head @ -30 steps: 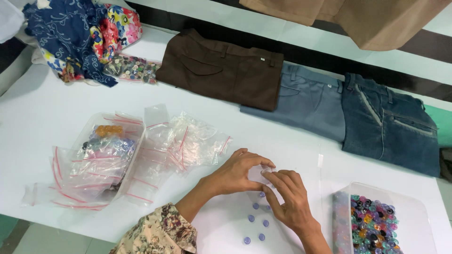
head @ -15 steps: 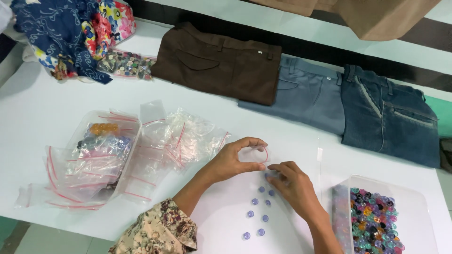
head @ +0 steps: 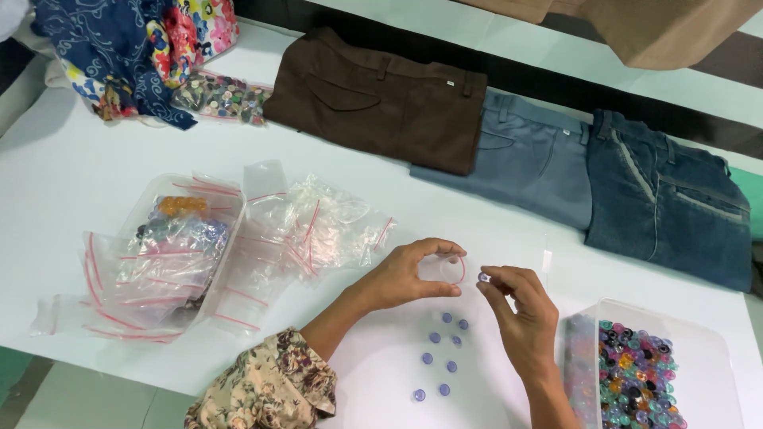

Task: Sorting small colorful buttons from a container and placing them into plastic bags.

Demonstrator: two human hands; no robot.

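Observation:
My left hand (head: pixel 413 274) pinches a small clear zip bag (head: pixel 447 268) with a red seal line, holding its mouth open above the white table (head: pixel 87 151). My right hand (head: pixel 520 314) holds a small purple button (head: pixel 482 277) between its fingertips, right beside the bag's mouth. Several loose purple buttons (head: pixel 442 353) lie on the table just below both hands.
A clear tray of mixed coloured buttons (head: pixel 636 377) stands at the right. A clear tub with filled bags (head: pixel 171 238) and a heap of empty zip bags (head: pixel 318 226) lie at the left. Folded brown (head: pixel 373 99), grey (head: pixel 528 159) and dark denim trousers (head: pixel 675 199) line the back; patterned cloth (head: pixel 135 48) lies far left.
Both hands lifted off the table. The left hand now holds the bag open and the right hand has brought a purple button up to its mouth.

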